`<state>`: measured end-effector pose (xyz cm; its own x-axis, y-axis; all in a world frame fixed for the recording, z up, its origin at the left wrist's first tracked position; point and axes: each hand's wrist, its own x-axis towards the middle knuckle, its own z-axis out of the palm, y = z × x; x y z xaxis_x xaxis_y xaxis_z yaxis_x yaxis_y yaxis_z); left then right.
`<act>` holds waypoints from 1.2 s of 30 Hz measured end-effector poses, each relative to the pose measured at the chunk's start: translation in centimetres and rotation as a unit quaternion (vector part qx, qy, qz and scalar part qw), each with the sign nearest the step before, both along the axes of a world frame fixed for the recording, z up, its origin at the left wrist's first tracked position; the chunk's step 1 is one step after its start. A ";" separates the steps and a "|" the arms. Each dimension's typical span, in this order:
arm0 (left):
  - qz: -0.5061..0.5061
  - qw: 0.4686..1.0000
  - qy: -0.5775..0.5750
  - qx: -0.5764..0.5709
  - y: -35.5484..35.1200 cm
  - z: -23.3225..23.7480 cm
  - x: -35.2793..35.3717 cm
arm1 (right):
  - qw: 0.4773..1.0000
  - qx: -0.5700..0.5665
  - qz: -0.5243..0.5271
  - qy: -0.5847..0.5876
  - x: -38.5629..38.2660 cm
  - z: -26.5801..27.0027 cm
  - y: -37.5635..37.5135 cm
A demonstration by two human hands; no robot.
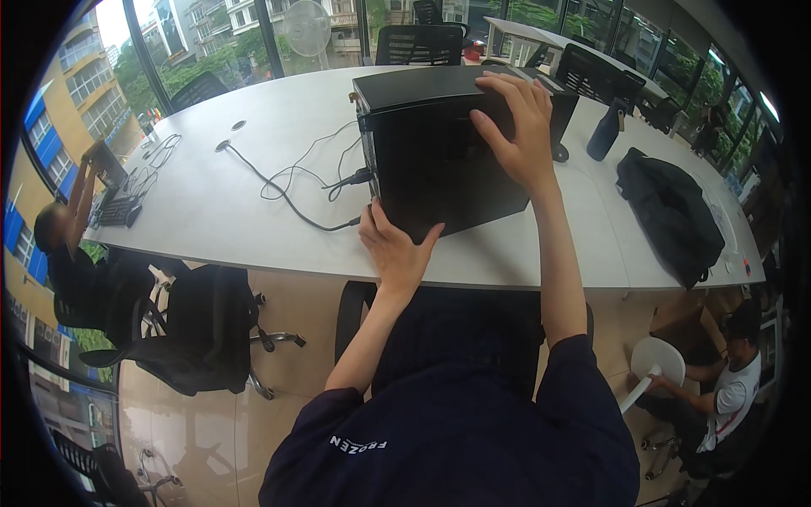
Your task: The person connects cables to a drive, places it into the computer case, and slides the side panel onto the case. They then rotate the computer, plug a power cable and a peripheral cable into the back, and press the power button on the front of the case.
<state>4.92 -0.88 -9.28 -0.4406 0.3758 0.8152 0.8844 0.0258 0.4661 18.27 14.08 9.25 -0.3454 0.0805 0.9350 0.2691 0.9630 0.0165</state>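
A black computer tower stands on the white table, its plain side panel toward me. My left hand is at its lower left corner, fingers curled round the rear edge near a plugged cable and thumb spread against the panel. What the fingertips touch behind that edge is hidden. Over the top right edge lies my right hand, fingers bent onto the top and thumb on the side panel. A black power cable runs from a table grommet to the tower's rear, and a second black plug sits higher up there.
On the white table, a dark blue bottle and a black bag are at the right. A person sits by a keyboard and monitor at far left. Another, lower right, holds a white round object. Office chairs stand around.
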 end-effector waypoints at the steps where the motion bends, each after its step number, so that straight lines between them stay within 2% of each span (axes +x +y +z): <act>1: 0.001 1.000 0.001 0.001 0.2 -0.1 -0.1 | 1.000 -0.001 -0.001 0.000 0.0 0.0 0.0; 9: -0.011 0.999 0.017 0.034 0.6 -1.1 -1.2 | 1.000 -0.002 0.002 0.005 0.0 0.0 0.1; 17: -0.071 0.996 -0.008 0.044 -0.6 -0.7 -1.1 | 1.000 0.000 0.001 0.001 0.2 0.0 -0.1; 28: -0.077 0.996 -0.008 0.051 -0.6 -0.4 -1.1 | 0.999 -0.014 -0.006 -0.040 0.8 0.3 -0.3; 36: -0.077 0.996 -0.002 0.047 -0.7 -0.5 -1.2 | 1.000 -0.004 -0.010 -0.026 0.7 0.3 -0.2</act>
<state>3.75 -1.54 -9.81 -0.3871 0.3618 0.8481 0.8727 -0.1530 0.4636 18.98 13.86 9.51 -0.3919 0.0955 0.9150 0.2877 0.9574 0.0233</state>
